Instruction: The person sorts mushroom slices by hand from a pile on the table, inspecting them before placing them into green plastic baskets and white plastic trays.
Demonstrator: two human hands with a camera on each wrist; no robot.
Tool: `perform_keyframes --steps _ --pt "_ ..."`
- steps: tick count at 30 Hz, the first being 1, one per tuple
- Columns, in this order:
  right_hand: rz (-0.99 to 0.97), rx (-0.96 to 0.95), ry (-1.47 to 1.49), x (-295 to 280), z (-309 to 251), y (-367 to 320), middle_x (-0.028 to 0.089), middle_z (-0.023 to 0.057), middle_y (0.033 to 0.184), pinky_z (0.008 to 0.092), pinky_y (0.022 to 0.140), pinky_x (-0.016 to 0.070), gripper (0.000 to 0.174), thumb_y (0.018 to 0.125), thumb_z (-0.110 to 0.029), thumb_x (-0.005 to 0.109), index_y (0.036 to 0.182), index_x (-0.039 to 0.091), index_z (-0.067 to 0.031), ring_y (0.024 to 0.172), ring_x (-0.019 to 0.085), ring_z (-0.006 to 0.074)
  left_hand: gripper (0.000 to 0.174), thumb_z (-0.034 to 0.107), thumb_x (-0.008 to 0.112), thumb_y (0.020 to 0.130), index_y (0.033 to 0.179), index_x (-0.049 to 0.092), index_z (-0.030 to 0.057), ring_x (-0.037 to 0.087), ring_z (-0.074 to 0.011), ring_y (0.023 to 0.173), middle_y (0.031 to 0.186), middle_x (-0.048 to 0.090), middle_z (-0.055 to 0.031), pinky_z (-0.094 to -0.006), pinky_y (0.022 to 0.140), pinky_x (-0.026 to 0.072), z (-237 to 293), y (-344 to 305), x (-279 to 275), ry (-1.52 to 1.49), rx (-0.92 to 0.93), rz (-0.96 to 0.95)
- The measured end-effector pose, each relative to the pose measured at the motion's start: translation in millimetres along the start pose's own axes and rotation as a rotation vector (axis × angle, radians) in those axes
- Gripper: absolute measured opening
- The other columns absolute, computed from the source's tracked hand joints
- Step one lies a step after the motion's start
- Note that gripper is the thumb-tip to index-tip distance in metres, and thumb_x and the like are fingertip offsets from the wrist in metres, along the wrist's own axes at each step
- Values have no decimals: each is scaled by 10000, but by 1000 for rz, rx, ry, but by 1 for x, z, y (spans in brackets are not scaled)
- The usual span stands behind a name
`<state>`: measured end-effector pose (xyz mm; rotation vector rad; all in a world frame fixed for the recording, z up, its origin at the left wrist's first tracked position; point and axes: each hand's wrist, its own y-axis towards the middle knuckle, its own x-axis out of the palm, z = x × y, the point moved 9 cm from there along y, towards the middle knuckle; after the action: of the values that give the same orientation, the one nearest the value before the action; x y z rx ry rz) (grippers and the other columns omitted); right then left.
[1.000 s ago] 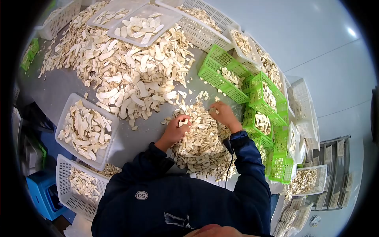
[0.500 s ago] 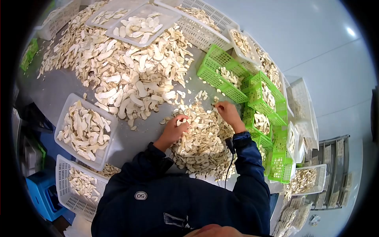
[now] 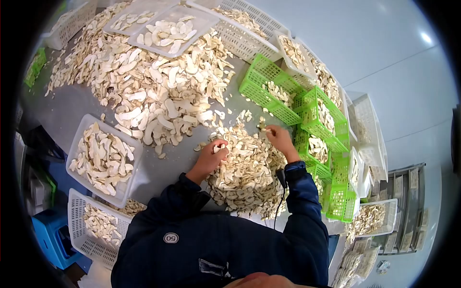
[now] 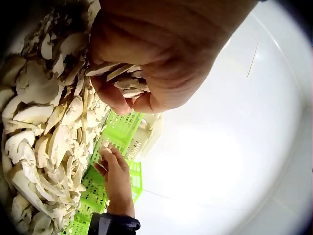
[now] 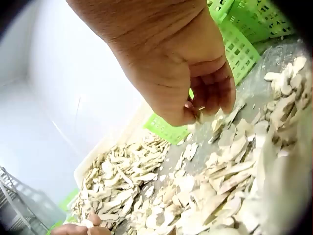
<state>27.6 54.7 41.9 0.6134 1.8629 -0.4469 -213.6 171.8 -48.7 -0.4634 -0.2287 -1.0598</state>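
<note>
A heap of dried mushroom slices (image 3: pixel 242 180) lies on the grey table in front of the person. At its left side the left hand (image 3: pixel 210 161) curls round several mushroom slices (image 4: pixel 131 83), which show between fingers and palm in the left wrist view. The right hand (image 3: pixel 280 139) is over the heap's far right edge, beside the green baskets. Thumb and fingertips pinch a small pale mushroom piece (image 4: pixel 106 145); in the right wrist view the fingers partly hide it, close over the loose slices.
A larger pile of slices (image 3: pixel 158 91) spreads across the far left. Green baskets (image 3: pixel 271 108) line the right side. A clear tray (image 3: pixel 77 161) of bigger slices stands at left, above a white basket (image 3: pixel 79 225). A black cable (image 3: pixel 277 206) hangs by the right sleeve.
The right hand has shifted a little to the right, its fingertips drawing together on a small mushroom piece. The left hand stays nearly in place with its slices.
</note>
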Motion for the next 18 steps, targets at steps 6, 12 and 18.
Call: perform_keyframes --steps 6,12,18 --pt "-31 6 46 6 36 -10 659 93 739 322 641 503 235 851 -134 602 1060 680 -62 669 637 186 346 223 599 884 1163 578 18 576 -94 700 863 591 -44 -255 547 447 3 0 4 -24 32 -16" --pt "-226 -3 -82 24 8 -32 657 183 823 377 676 503 267 801 -193 667 1042 688 -79 726 651 317 314 249 610 881 1126 585 55 559 -97 749 879 570 -15 -251 583 453 4 -2 4 -4 13 -15" --pt "-90 130 195 12 45 -28 646 95 740 339 626 494 303 849 -258 676 1069 690 -51 642 617 188 297 262 616 884 1111 588 74 549 -98 775 905 559 0 -252 606 458 -1 -1 5 -12 2 -32"
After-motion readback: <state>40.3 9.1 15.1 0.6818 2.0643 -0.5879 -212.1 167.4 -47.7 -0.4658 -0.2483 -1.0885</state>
